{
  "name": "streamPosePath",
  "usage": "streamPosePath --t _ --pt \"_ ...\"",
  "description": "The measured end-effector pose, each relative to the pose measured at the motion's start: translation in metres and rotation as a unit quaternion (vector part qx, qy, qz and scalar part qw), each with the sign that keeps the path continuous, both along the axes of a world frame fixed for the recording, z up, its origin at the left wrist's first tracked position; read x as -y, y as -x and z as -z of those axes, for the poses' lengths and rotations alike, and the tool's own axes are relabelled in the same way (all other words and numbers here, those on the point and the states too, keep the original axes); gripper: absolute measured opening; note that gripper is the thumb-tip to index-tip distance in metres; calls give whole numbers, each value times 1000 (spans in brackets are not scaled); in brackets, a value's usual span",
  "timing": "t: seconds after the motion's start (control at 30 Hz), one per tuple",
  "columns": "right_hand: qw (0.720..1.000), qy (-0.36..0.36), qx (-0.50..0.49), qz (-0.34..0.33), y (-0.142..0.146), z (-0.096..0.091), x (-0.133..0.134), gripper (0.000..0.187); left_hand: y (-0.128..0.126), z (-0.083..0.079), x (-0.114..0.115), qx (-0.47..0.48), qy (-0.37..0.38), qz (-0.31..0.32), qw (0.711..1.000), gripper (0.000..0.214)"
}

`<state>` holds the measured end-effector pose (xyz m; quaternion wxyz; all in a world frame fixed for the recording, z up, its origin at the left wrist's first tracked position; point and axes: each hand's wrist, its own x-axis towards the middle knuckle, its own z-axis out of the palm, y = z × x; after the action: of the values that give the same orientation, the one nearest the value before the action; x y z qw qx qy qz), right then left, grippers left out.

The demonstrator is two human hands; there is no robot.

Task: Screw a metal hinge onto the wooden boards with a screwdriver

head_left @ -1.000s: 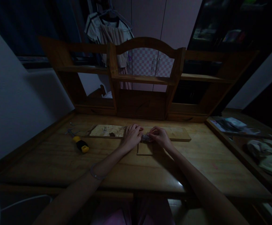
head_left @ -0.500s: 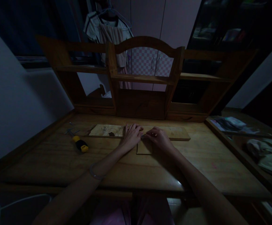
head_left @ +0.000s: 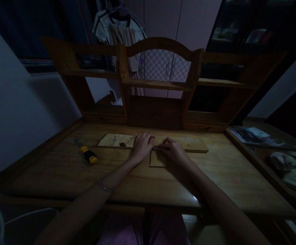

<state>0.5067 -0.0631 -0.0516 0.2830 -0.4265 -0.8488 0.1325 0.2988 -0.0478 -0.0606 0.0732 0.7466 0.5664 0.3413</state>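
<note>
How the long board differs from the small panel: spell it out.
The long board stretches sideways; the small panel is far shorter. The board's left part bears dark marks; the panel's visible face looks plain. The board lies farther back, the panel nearer the front. Both look tan.

No text, label, brand or number is legible. Dark marks (head_left: 116, 140) on the long wooden board (head_left: 193, 144) form no readable characters; faint reddish marks (head_left: 234, 179) on the tabletop (head_left: 239, 195) are likewise undecipherable. The printed sheet (head_left: 239, 134), at right, is too small and dim to read.
</note>
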Motion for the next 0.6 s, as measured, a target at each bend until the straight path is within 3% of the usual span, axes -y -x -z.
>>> streamPosePath --t 0.6 --pt "1000 0 -7 9 1 3 -3 18 2 6 -8 35 -10 10 999 19"
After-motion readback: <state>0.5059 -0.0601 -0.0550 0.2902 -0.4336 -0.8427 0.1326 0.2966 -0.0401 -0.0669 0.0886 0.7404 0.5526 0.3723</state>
